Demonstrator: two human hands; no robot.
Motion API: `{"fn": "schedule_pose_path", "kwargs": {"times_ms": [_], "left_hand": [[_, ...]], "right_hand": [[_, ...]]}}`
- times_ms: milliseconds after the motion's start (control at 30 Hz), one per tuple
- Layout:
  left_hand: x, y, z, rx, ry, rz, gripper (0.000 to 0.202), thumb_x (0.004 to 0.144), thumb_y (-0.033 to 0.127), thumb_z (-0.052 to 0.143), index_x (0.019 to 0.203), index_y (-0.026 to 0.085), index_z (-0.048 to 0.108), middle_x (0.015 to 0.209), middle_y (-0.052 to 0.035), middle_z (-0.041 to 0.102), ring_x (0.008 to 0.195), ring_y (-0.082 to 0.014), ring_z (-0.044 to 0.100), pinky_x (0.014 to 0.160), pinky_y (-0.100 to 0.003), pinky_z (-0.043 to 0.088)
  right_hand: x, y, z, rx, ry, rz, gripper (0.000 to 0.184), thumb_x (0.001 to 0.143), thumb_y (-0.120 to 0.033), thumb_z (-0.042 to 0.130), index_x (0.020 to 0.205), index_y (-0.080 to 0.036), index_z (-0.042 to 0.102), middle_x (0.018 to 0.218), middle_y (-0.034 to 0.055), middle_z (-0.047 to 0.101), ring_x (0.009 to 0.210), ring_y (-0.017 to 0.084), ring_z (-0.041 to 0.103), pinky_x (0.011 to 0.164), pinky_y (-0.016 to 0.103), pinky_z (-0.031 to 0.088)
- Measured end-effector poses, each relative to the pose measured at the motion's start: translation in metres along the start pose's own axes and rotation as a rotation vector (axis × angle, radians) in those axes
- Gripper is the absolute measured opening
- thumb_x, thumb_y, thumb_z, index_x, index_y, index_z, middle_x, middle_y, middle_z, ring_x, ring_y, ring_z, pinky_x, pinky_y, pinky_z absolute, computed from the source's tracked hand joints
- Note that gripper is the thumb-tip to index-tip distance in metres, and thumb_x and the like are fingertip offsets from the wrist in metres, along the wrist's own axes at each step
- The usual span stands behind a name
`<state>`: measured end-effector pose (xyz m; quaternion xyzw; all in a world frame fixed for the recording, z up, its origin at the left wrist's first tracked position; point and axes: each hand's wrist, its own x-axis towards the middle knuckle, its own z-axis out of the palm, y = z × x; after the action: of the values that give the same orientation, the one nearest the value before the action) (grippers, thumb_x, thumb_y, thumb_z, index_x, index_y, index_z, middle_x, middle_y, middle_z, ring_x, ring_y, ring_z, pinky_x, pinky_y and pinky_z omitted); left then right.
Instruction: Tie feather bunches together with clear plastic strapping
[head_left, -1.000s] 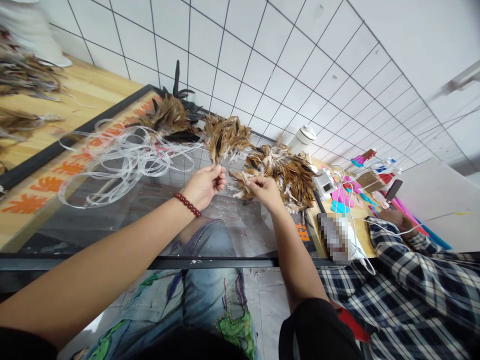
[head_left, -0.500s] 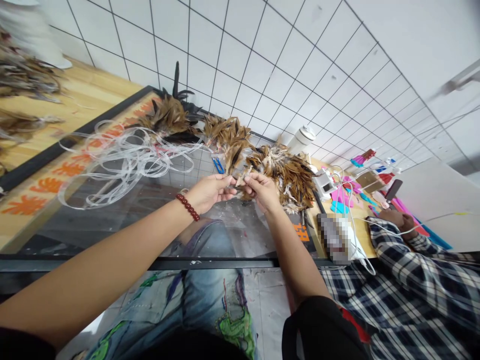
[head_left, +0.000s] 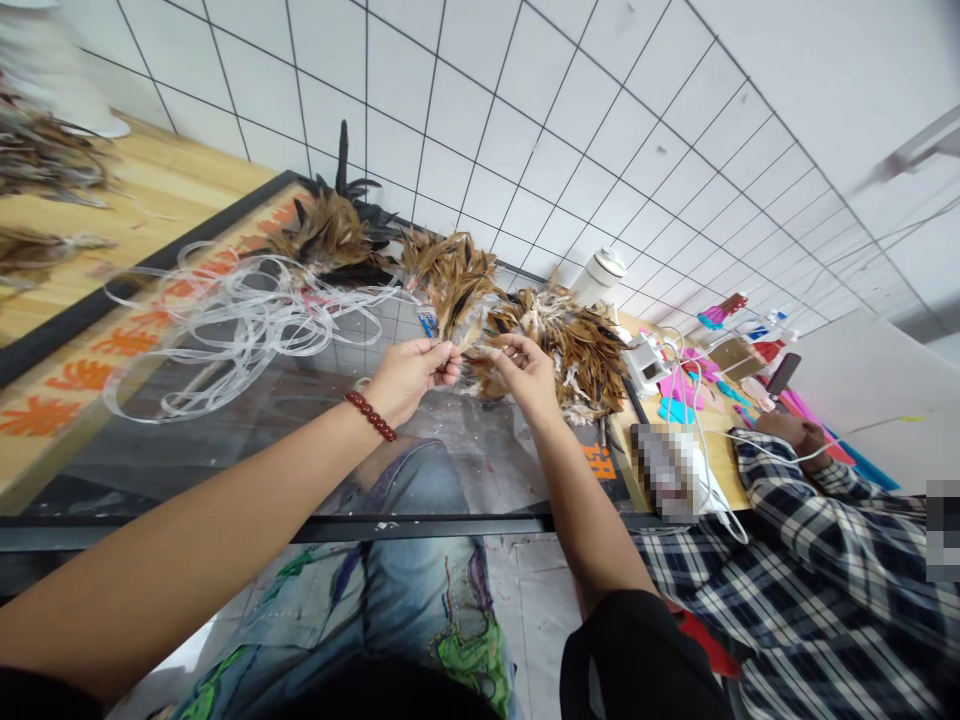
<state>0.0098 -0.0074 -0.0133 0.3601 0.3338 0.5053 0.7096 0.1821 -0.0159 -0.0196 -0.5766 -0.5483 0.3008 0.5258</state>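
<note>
The glass table has three brown feather piles and one tangle of clear strips. There is one white bottle, one beaded bracelet and one checked shirt.

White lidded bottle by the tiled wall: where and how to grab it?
Probably around the upper body of the white bottle, just below the lid, coming from above: it looks cylindrical, its upper part is exposed, and the brown feather pile hides its base.

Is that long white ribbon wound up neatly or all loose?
Loose: the white ribbon lies in messy, overlapping loops on the table, beyond the left hand.
</note>
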Motion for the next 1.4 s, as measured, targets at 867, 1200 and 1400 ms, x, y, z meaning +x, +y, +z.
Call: {"fn": "schedule_pose_path", "kwargs": {"times_ms": [867,1200,1400], "left_hand": [[-0.005,0.001,0.002,0.043,-0.142,-0.265,0.013,0.08,0.012,0.063,0.067,0.007,0.063,0.06,-0.0057,0.061,0.048,-0.0087,0.058,0.044,-0.017,0.045],[-0.001,-0.001,-0.004,-0.163,-0.114,-0.251,0.004,0.077,0.013,0.066,0.076,0.009,0.066,0.079,-0.0072,0.067,0.067,-0.0116,0.063,0.068,-0.027,0.053],[0.001,-0.004,-0.005,-0.211,-0.12,-0.261,0.004,0.079,0.014,0.064,0.078,0.01,0.066,0.079,-0.0058,0.066,0.072,-0.0129,0.064,0.07,-0.027,0.053]], "right_hand": [[-0.016,-0.011,0.014,-0.258,-0.035,-0.401,0.021,0.086,-0.038,0.053,0.077,-0.019,0.058,0.076,0.0005,0.055,0.068,0.011,0.049,0.065,0.024,0.042],[-0.018,-0.014,0.007,-0.471,-0.068,-0.577,0.035,0.076,-0.04,0.067,0.102,-0.02,0.054,0.095,0.0059,0.057,0.086,0.018,0.053,0.077,0.031,0.043],[-0.02,-0.013,0.012,-0.593,-0.015,-0.602,0.026,0.084,-0.036,0.056,0.104,-0.02,0.054,0.096,0.0077,0.059,0.091,0.02,0.054,0.082,0.033,0.041]]}}
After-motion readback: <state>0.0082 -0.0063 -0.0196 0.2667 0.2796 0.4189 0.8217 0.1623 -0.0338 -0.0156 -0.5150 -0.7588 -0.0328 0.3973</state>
